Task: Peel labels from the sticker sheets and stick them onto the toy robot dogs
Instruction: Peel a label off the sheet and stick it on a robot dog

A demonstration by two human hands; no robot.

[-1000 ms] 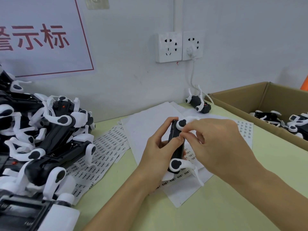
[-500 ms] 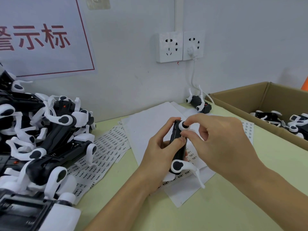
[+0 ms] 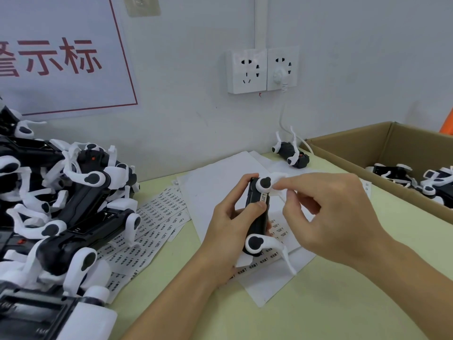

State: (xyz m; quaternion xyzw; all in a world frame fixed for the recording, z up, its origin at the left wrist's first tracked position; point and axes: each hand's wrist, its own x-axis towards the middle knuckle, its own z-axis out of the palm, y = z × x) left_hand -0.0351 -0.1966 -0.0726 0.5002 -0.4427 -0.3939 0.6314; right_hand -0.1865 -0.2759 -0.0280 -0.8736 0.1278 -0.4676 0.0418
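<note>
My left hand grips a black toy robot dog with white legs, held above the table's middle, its thumb pressing the dog's side. A small white label sits on the dog's body just above that thumb. My right hand hovers just right of the dog, fingers loosely curled, its fingertips by the upper white leg joint; whether they touch it I cannot tell. Sticker sheets with rows of labels lie on the table under and left of the hands.
A heap of black-and-white robot dogs fills the left side. A cardboard box at the right holds more dogs. One dog lies upside down by the wall. Blank white sheets lie under the hands. Wall sockets hang above.
My right hand has drawn back to the right from the dog's side, uncovering the label on the body. My left hand keeps holding the dog in place.
</note>
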